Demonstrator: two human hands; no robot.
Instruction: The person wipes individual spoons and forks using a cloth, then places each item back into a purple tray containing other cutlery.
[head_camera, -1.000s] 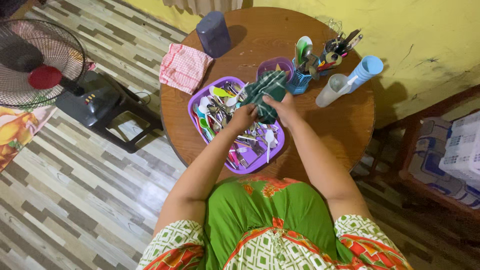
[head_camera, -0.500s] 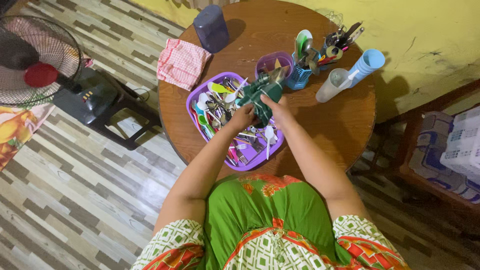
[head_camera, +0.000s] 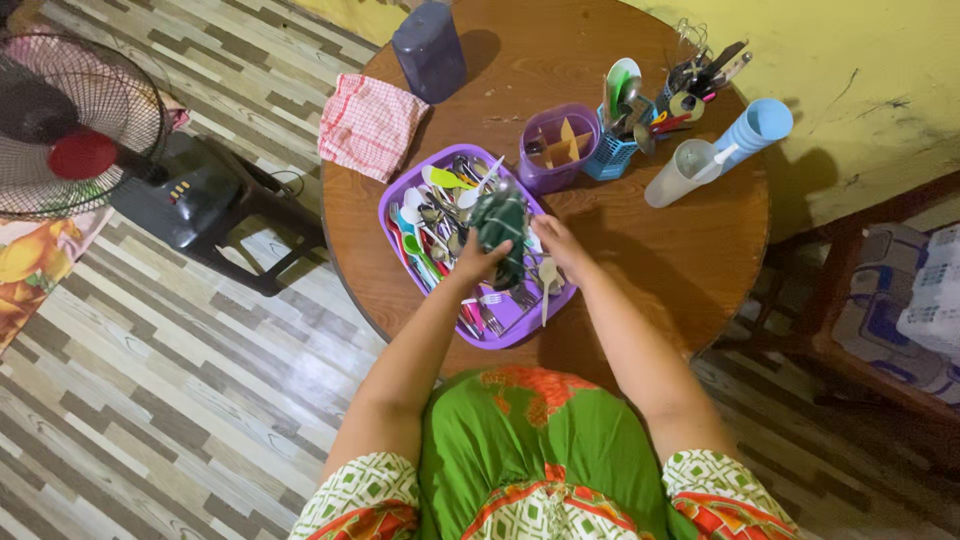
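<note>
A purple tray (head_camera: 404, 184) full of mixed spoons and forks, metal and coloured plastic, lies on a round wooden table (head_camera: 660, 240). My left hand (head_camera: 478, 262) holds a dark green checked cloth (head_camera: 499, 222) bunched up over the tray's middle. My right hand (head_camera: 556, 243) hovers over the tray's right side, just right of the cloth, fingers near the cutlery; I cannot tell whether it grips anything.
Behind the tray stand a purple cup (head_camera: 555, 148), a blue cutlery basket (head_camera: 622, 120), a second holder of utensils (head_camera: 700, 75), a clear and a blue tumbler (head_camera: 718, 152), a dark lidded container (head_camera: 428, 48) and a red checked cloth (head_camera: 368, 124). A fan (head_camera: 75, 125) stands at left.
Both hands dropped from in front of the purple cup down onto the tray. The green cloth went from spread between both hands to bunched in the left hand.
</note>
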